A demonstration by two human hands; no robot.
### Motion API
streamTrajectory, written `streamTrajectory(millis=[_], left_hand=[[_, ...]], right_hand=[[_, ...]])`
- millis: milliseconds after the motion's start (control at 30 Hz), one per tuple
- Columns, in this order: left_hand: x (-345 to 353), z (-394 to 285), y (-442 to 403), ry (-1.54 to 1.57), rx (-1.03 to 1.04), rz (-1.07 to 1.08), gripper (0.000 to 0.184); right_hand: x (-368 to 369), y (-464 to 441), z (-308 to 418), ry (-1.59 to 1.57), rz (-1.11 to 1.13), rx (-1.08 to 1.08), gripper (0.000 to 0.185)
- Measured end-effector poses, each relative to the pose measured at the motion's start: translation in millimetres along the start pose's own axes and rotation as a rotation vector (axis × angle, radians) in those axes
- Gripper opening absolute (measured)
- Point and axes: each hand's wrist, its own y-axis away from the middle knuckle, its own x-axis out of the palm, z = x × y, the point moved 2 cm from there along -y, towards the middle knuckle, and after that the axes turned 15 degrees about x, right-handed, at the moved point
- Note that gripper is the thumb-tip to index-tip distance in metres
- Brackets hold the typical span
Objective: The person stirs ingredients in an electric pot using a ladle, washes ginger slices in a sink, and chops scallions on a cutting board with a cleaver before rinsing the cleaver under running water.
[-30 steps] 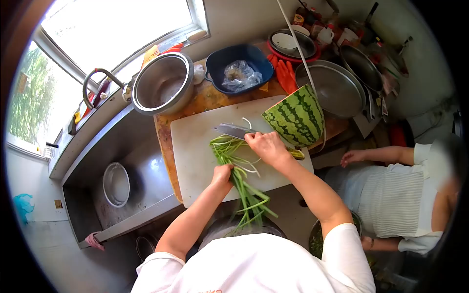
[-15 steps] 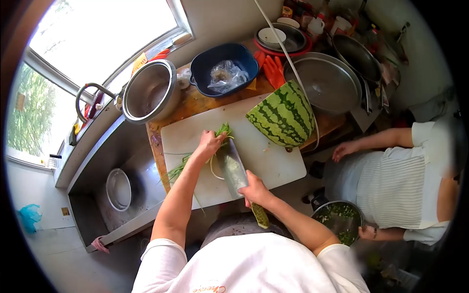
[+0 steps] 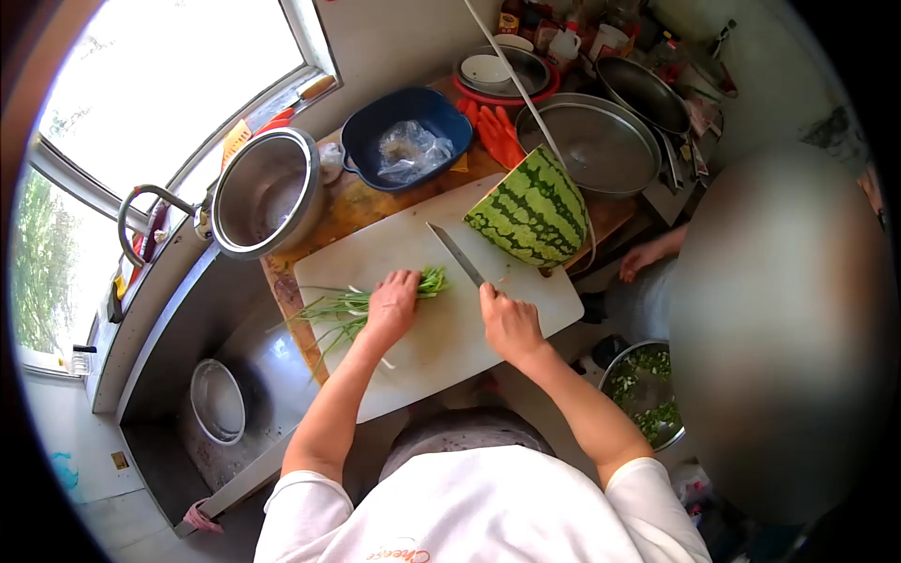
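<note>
Under my left hand (image 3: 394,302) lies a bunch of green onions (image 3: 338,308) on the white cutting board (image 3: 436,352). The fingers are closed over the bunch, and its cut green end pokes out to the right. My right hand (image 3: 511,324) grips a cleaver (image 3: 455,253) by its handle, which the fingers hide. The blade shows nearly edge-on, pointing up and left, apart from the onions. Beyond the blade, a cut watermelon (image 3: 533,208) rests on the board's far right corner.
At the back are a steel pot (image 3: 266,192), a blue basin (image 3: 405,141) holding a plastic bag, red gloves (image 3: 497,134) and a wide pan (image 3: 587,141). A sink (image 3: 267,371) lies left. On the right, a person (image 3: 648,258) stands near a bowl of chopped greens (image 3: 648,413).
The cleaver has come away from the onions to the right and turned edge-on. My left hand now lies flatter over the bunch. The person at right has leaned in, and the view has shifted.
</note>
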Motion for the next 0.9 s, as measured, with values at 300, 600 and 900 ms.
streamTrajectory(millis=[300, 600, 900], left_hand=[[-31, 14, 28, 0.244, -0.109, 0.122, 0.102], [-49, 49, 84, -0.017, -0.088, 0.184, 0.105], [-19, 38, 95, -0.236, -0.098, 0.017, 0.054]], right_hand=[[19, 29, 27, -0.292, 0.262, 0.171, 0.019], [-36, 49, 77, -0.587, 0.341, 0.362, 0.030], [8, 38, 143, -0.160, 0.416, 0.067, 0.039]])
